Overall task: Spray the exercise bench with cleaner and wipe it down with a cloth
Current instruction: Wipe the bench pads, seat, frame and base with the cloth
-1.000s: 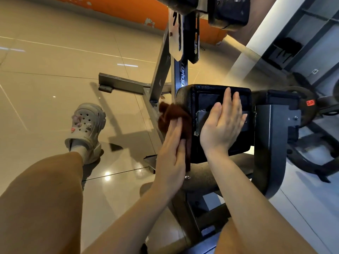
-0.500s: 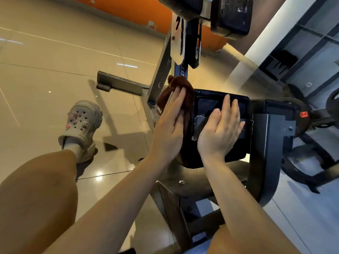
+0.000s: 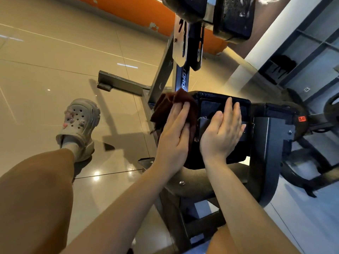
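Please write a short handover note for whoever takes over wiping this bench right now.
Left hand: flat, fingers straight, pressing the brown cloth against the left side of the black pad.
Right hand: flat on the pad's face, steadying it.
No spray bottle in view, so I cannot tell if spraying is done.
Left: finish the pad, then wipe the upper pads and frame.

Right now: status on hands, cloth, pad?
Left hand flat, pressing brown cloth against the black pad's left side. Right hand flat on the pad face, bracing. No spray bottle in view. Nothing blocking the wipe.
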`<control>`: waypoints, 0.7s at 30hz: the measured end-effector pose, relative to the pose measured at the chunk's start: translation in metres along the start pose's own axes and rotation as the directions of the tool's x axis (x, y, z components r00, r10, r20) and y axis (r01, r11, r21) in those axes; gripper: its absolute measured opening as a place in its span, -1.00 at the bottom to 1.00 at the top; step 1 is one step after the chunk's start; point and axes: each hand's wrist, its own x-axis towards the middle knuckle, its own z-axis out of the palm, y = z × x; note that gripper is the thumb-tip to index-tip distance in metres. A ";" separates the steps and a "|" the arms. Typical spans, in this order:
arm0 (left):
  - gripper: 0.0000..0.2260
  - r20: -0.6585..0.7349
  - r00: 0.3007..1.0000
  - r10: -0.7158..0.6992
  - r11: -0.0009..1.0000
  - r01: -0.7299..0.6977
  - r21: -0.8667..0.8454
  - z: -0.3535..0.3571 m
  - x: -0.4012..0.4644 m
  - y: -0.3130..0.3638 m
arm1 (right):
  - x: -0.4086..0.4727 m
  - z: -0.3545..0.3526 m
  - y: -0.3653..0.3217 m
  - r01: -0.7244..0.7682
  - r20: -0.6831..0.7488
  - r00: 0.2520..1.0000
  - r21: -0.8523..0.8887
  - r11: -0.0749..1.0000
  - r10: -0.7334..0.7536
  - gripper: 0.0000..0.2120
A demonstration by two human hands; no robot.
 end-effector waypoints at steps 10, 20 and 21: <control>-0.56 -0.058 0.993 -0.102 0.995 0.101 -0.015 0.008 -0.012 -0.005 | 0.000 0.000 0.000 0.013 -0.026 1.000 -0.002 1.000 -0.014 -0.48; -0.68 -0.055 0.966 -0.252 0.965 0.247 -0.081 0.010 -0.046 0.010 | 0.001 0.000 0.002 0.004 -0.001 1.000 0.002 1.000 -0.004 -0.47; -0.65 -0.052 0.970 -0.236 0.970 0.233 -0.064 0.006 -0.028 0.014 | 0.001 0.000 0.002 0.004 -0.002 1.000 0.003 1.000 -0.004 -0.47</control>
